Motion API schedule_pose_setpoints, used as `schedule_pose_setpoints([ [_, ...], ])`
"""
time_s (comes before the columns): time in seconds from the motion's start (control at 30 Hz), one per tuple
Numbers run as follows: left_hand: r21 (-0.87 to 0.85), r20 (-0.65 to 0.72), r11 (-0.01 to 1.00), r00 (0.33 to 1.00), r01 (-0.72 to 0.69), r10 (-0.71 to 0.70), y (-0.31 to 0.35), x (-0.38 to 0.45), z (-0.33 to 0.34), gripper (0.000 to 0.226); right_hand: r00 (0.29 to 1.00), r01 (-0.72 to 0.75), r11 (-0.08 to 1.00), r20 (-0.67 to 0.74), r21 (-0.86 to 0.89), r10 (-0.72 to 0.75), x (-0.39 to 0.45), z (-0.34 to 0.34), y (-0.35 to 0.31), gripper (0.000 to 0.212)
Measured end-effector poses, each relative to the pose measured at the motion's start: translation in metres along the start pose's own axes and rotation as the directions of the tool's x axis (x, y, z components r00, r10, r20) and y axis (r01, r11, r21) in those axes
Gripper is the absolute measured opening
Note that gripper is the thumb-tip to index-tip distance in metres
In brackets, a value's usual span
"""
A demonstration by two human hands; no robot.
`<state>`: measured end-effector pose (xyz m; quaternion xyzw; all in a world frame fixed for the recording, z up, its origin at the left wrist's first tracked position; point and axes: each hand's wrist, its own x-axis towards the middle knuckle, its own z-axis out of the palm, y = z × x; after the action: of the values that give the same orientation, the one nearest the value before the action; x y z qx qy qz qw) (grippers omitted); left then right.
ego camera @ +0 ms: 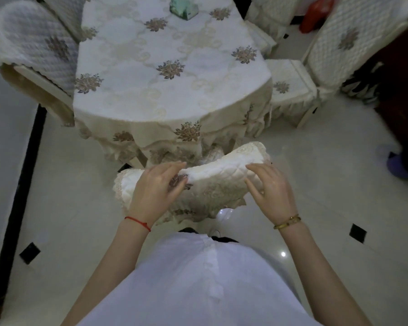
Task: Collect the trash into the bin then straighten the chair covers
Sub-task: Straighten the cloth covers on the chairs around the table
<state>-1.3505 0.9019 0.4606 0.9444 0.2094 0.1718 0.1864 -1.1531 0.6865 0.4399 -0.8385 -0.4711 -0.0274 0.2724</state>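
A cream quilted chair cover (214, 177) with a lace edge sits over the top of the chair back right in front of me, at the near end of the table. My left hand (157, 190) rests on its left part, fingers pinching the fabric near an embroidered flower. My right hand (267, 188) lies on its right end, fingers curled over the quilted cloth. The chair's seat is hidden under the table cloth and the cover. No bin shows in the view.
The table (165, 67) wears a flowered cream cloth with a green packet (183, 7) at its far end. Covered chairs stand at the left (35, 45) and right (290, 88), another behind (353, 38). A red bag (316, 15) lies at the back right. White tiled floor surrounds.
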Motion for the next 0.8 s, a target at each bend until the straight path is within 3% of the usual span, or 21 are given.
schedule_pose_setpoints([
  [0.2, -0.057, 0.077, 0.983, 0.981, -0.172, 0.176, 0.013, 0.000, -0.003, 0.032, 0.965, -0.243, 0.968, -0.120, -0.062, 0.235, -0.059, -0.017, -0.016, 0.028],
  [0.4, -0.132, 0.150, 0.907, 0.896, -0.400, 0.417, 0.044, 0.011, 0.006, 0.035, 0.873, -0.460, 0.884, -0.226, -0.089, 0.432, -0.137, -0.045, -0.026, 0.029],
  [0.8, -0.298, 0.253, 0.787, 0.750, -0.541, 0.611, 0.157, 0.043, 0.082, 0.037, 0.637, -0.732, 0.681, -0.367, -0.011, 0.678, -0.238, -0.089, 0.026, 0.029],
])
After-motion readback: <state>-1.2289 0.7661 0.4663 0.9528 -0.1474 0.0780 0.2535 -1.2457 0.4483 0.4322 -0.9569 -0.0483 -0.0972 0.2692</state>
